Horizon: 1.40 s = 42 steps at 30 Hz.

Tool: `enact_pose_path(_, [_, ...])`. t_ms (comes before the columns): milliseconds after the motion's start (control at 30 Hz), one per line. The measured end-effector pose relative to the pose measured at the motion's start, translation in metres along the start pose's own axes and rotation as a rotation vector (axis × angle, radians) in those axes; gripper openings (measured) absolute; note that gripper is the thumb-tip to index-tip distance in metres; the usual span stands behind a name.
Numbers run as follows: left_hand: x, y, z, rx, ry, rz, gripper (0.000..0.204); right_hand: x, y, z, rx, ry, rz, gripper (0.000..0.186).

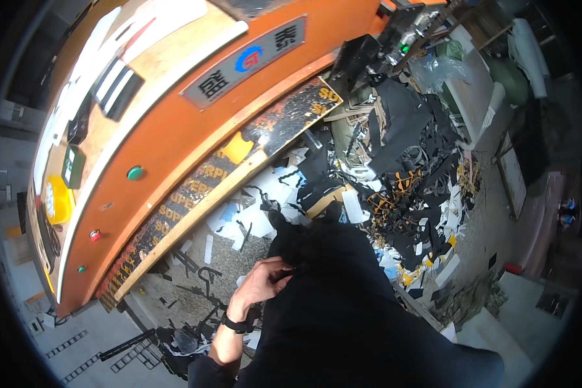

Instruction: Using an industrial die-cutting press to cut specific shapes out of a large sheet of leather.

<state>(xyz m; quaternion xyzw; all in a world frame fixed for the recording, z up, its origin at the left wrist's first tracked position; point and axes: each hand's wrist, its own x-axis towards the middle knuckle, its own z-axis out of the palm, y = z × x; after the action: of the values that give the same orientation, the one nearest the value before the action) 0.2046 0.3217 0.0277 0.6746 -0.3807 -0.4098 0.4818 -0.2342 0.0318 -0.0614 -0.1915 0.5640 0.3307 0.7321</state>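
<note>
My left hand [265,281], with a black band [237,324] round its wrist, is drawn in against the dark clothing [330,291] at my front. Its fingers are curled and pressed together at the cloth. Whatever they hold, if anything, is hidden against the black fabric. My right hand does not show.
An orange machine front [168,142] with a green button [134,172] and a red button [95,235] fills the upper left. Along its foot runs a worn black board [213,174] with a wooden edge. Black, white and yellow scraps [407,161] litter the floor ahead and right.
</note>
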Motion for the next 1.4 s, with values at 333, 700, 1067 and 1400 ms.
enact_pose_path(333, [-0.014, -0.022, 0.008, -0.149, -0.22, -0.408, 0.02, 0.018, 0.029, -0.042, 0.009, 0.019, -0.049, 0.031])
enact_pose_path(700, [0.046, -0.048, -0.066, 0.787, 0.581, -0.328, 0.056, 0.027, -0.06, -0.06, -0.182, 0.055, -0.177, 0.031])
enact_pose_path(1067, [0.106, -0.112, -0.09, 0.98, 0.67, -0.546, 0.074, -0.03, -0.104, -0.067, -0.509, 0.198, -0.38, 0.034])
enact_pose_path(1400, [0.107, -0.101, -0.087, 0.895, 0.634, -0.6, 0.071, -0.035, -0.327, 0.115, -1.478, 0.469, -1.0, 0.046])
